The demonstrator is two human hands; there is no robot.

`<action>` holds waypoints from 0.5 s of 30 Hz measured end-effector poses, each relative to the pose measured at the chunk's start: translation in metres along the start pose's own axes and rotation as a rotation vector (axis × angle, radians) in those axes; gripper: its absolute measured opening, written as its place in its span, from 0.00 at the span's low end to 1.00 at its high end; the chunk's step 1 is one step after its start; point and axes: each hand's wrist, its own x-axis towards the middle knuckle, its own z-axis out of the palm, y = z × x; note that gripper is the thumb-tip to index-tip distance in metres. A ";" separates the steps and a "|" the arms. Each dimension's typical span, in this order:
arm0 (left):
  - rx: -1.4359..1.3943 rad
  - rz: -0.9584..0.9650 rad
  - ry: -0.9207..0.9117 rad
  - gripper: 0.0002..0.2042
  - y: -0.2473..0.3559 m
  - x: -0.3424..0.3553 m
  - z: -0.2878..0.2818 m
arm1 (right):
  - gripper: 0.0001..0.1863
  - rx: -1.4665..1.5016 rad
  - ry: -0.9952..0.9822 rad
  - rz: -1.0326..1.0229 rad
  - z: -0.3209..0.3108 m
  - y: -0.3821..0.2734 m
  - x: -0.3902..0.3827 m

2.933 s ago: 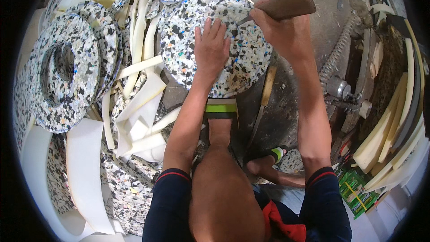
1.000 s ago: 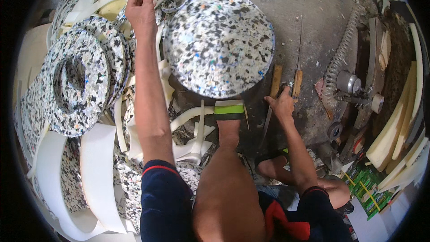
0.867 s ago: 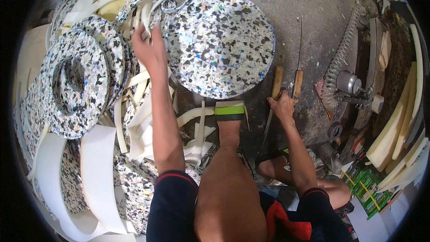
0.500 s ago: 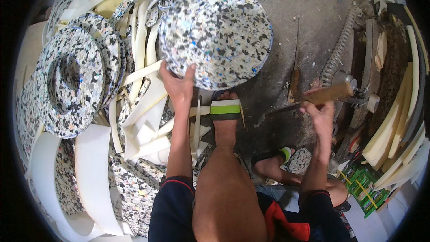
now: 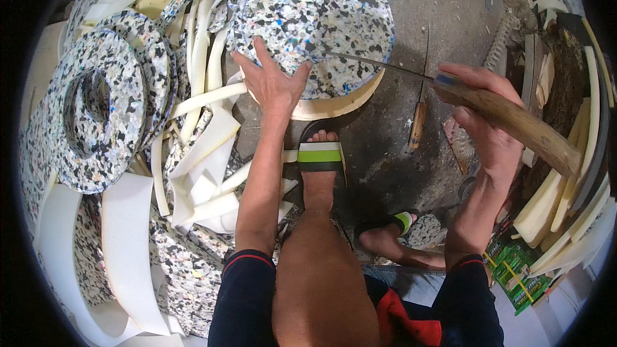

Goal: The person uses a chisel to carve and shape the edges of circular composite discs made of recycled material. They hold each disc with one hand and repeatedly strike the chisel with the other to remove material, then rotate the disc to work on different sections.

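A round speckled foam disc [image 5: 315, 19] lies ahead of me, on top of a round pale-yellow block [image 5: 340, 104] whose edge shows beneath it. My left hand [image 5: 275, 87] rests on the disc's near left edge, fingers spread. My right hand [image 5: 493, 144] is closed around the thick wooden handle of a long thin-bladed knife [image 5: 520, 115]. Its narrow blade points left over the disc, with the tip near the disc's middle, close to my left thumb. Whether the tip touches the foam I cannot tell.
Speckled foam rings [image 5: 106, 109] and white foam offcuts [image 5: 128, 244] pile up on the left. Another thin tool with a wooden handle [image 5: 418, 125] lies on the floor. Yellowish foam strips [image 5: 553, 199] and green packets [image 5: 517, 276] are at right. My sandalled foot [image 5: 319, 154] stands near the block.
The disc, tilted up in my left hand before, now lies flat on the pale block. My left hand has spread out on it. My right hand has turned the knife so its blade reaches over the disc.
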 end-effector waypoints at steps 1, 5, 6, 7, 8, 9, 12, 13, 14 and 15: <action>0.006 -0.019 -0.023 0.60 0.000 0.001 -0.001 | 0.26 -0.016 -0.019 -0.029 0.003 0.000 0.003; 0.043 -0.002 -0.004 0.58 0.002 0.001 -0.001 | 0.25 0.011 -0.040 0.003 0.008 0.002 0.010; 0.056 -0.002 0.001 0.58 0.003 0.000 0.000 | 0.25 0.036 -0.046 0.009 0.010 0.003 0.010; 0.033 -0.009 -0.012 0.58 0.003 0.000 0.000 | 0.24 0.029 -0.047 -0.004 0.011 0.004 0.011; 0.011 -0.012 -0.019 0.58 0.002 0.000 -0.001 | 0.24 0.016 -0.062 -0.017 0.013 0.005 0.011; -0.013 0.004 0.002 0.58 0.002 0.000 -0.001 | 0.24 -0.007 -0.059 -0.020 0.015 0.006 0.012; -0.041 0.005 0.002 0.58 0.001 0.000 -0.002 | 0.22 0.042 -0.093 -0.055 0.020 0.006 0.016; -0.053 -0.002 0.003 0.58 0.001 0.000 -0.002 | 0.22 0.050 -0.093 -0.085 0.021 0.005 0.017; -0.062 -0.009 -0.001 0.58 0.001 0.000 -0.001 | 0.22 0.039 -0.094 -0.096 0.022 0.003 0.018; -0.074 -0.004 0.005 0.58 0.001 -0.001 -0.001 | 0.21 0.022 -0.101 -0.127 0.022 0.001 0.018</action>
